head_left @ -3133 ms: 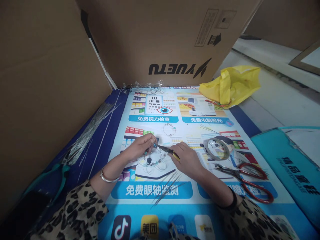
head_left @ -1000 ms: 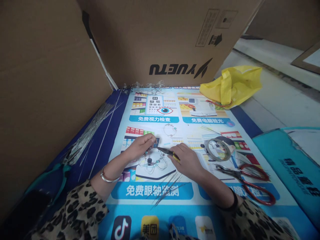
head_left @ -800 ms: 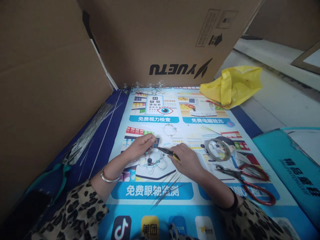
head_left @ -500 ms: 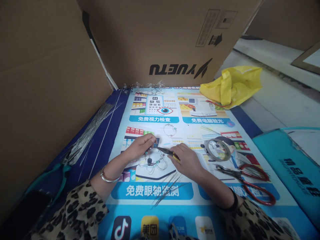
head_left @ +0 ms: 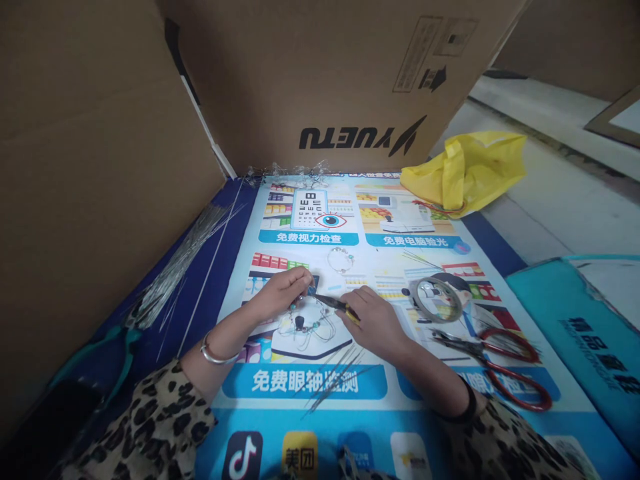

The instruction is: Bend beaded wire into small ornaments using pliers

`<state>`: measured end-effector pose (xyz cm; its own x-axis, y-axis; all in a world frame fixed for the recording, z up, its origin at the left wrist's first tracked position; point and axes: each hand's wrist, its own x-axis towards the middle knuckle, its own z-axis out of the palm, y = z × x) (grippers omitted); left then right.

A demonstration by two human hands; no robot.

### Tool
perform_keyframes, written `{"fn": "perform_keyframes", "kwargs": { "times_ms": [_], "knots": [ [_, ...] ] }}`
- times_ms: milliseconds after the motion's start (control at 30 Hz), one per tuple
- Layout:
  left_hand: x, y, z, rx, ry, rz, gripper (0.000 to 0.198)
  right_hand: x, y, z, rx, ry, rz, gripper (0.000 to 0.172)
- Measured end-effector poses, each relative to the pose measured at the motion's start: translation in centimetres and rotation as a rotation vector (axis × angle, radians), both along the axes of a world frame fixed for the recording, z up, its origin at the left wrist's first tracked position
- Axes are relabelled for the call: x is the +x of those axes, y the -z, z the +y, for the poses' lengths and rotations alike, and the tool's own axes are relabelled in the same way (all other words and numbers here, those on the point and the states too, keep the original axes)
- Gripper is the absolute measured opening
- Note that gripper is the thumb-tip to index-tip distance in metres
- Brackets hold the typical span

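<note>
My left hand [head_left: 283,291] is closed in a pinch on a thin wire bracelet [head_left: 314,325] with small greenish beads, which hangs below the fingers over the printed sheet. In my right hand [head_left: 375,320] are pliers [head_left: 333,303] with dark jaws and yellow on the handle. Their tips point left and reach the wire beside my left fingertips; whether they bite on it I cannot tell. Behind the hands lies another beaded bracelet [head_left: 341,260]. Several loose cut wires [head_left: 333,380] rest on the sheet in front of the hands.
Red-handled scissors [head_left: 493,363] and a tape roll [head_left: 436,300] lie to the right. At the left is a wire bundle [head_left: 175,273] near teal-handled pliers [head_left: 125,360]. Cardboard [head_left: 330,80] walls the back and left. A yellow bag [head_left: 465,173] sits back right, a teal bag [head_left: 575,333] far right.
</note>
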<state>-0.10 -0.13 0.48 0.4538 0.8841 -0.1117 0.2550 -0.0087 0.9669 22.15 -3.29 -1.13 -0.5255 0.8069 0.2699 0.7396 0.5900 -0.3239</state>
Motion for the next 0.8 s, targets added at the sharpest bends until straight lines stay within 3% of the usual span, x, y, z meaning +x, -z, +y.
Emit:
{"fn": "perform_keyframes", "kwargs": {
  "times_ms": [800],
  "knots": [
    [0.08, -0.11, -0.05, 0.002, 0.000, 0.000, 0.026, -0.03, -0.20, -0.04, 0.003, -0.002, -0.028, 0.009]
  ]
}}
